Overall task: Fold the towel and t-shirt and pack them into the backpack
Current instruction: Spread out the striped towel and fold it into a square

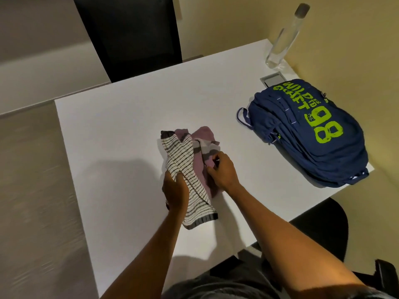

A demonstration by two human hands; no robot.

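My left hand [175,190] is closed around the striped towel [187,173], fingers wrapped over its bunched middle so that one end fans up and away from me and the other hangs down to a dark grey band lying on the white table [121,130]. The towel is cream with thin dark stripes and it overlaps the left side of the mauve t-shirt [204,137], which sits crumpled in a heap near the middle of the table with a few grey and dark bands showing across it. My right hand [222,172] is just beside the left one, thumb and fingertips pressed together on a fold at the near edge of the t-shirt; something small and dark shows between the fingers, but I cannot tell what it is. Both cloths are still loose and unfolded. Well apart to the right, the navy backpack [306,134] lies flat on its back near the table's right edge, zipped as far as I can see, with lime-green print reading "WILD CRAFT" and a big "98", upside down from where I stand. Behind it a grey cable hatch [272,79] is set into the tabletop, and a tall clear bottle [285,37] with a grey cap stands at the far right corner.
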